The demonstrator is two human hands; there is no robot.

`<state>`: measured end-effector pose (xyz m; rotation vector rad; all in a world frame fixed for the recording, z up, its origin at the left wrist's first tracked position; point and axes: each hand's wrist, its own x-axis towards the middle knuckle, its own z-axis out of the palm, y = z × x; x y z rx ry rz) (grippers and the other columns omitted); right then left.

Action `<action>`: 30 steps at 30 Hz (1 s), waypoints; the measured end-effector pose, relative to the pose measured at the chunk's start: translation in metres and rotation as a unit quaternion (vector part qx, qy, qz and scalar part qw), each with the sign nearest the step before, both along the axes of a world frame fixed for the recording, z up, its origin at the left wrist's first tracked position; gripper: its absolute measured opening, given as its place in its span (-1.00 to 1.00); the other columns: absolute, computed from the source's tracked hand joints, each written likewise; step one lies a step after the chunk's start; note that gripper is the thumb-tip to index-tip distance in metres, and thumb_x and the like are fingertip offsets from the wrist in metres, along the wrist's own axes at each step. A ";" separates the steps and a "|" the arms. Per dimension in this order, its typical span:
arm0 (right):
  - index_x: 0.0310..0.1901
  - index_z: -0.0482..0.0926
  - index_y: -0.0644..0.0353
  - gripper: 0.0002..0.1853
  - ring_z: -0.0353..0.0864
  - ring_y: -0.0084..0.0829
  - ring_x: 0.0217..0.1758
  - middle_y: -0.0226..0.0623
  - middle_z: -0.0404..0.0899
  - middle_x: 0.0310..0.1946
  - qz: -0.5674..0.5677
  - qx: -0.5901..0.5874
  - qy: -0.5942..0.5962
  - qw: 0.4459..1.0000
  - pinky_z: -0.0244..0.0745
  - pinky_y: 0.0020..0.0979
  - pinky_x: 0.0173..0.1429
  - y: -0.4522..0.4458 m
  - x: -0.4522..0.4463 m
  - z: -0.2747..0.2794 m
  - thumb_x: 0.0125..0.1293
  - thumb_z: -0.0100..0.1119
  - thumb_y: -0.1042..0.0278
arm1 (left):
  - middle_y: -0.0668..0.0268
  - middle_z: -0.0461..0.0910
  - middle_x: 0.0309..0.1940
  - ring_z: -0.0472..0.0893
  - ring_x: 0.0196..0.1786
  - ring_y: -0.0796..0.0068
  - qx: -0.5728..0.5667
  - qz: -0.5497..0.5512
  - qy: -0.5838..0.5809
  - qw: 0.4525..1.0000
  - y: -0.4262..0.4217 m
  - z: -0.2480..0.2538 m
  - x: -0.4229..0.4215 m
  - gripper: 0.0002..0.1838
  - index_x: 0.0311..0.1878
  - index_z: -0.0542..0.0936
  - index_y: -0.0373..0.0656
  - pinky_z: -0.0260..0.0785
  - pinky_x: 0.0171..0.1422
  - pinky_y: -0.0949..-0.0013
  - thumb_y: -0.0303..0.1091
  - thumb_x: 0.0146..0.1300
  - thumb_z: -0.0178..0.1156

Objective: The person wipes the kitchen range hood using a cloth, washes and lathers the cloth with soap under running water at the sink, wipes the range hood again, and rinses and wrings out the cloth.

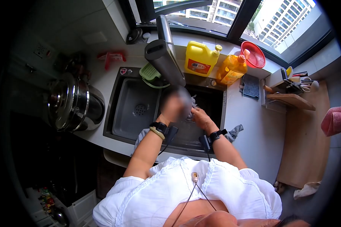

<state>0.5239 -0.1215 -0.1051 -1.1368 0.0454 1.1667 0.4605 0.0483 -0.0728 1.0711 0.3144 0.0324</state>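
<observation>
Both hands are over the dark double sink, under the large grey faucet. My left hand is near the divider between the basins, and a blur covers its fingers and anything in them. Beside it on the right, my right hand is over the right basin with its fingers curled in. Its fingertips touch something greyish white and crumpled, partly hidden, that I cannot make out. A green strainer basket sits at the back of the left basin, which has a drain.
Behind the sink stand a yellow jug, an orange soap bottle and a red colander. A large steel pot is on the left. To the right are a grey cloth, a knife holder and a wooden board.
</observation>
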 end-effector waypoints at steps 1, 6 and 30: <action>-0.04 0.55 0.13 -0.60 0.47 -0.57 -0.27 -0.46 0.55 -0.27 -0.027 0.014 -0.002 1.000 0.32 -0.52 -0.18 -0.002 -0.001 0.001 0.15 0.33 0.10 | 0.36 0.58 -0.25 0.61 -0.18 0.49 0.010 0.011 0.004 1.000 0.002 -0.008 0.001 -0.75 -0.01 0.44 -0.17 0.51 -0.08 0.36 -0.53 0.23 0.13; 0.02 0.50 0.25 -0.53 0.54 -0.46 -0.11 -0.34 0.58 -0.15 -0.080 0.040 -0.060 0.994 0.41 -0.48 0.04 -0.005 0.006 0.014 0.03 0.39 0.40 | 0.38 0.56 -0.31 0.57 -0.29 0.59 0.201 0.106 -0.024 0.973 0.012 -0.021 0.002 -0.81 -0.11 0.45 -0.21 0.45 -0.18 0.48 -0.57 0.21 0.15; 0.10 0.50 0.38 -0.52 0.58 -0.43 -0.19 -0.26 0.58 -0.28 -0.054 0.010 -0.132 0.990 0.46 -0.44 -0.06 -0.013 0.031 0.027 0.14 0.31 0.39 | 0.30 0.59 -0.21 0.57 -0.16 0.42 0.280 -0.023 0.110 0.953 0.022 -0.013 -0.022 -0.76 -0.15 0.58 -0.28 0.45 -0.11 0.43 -0.50 0.06 0.22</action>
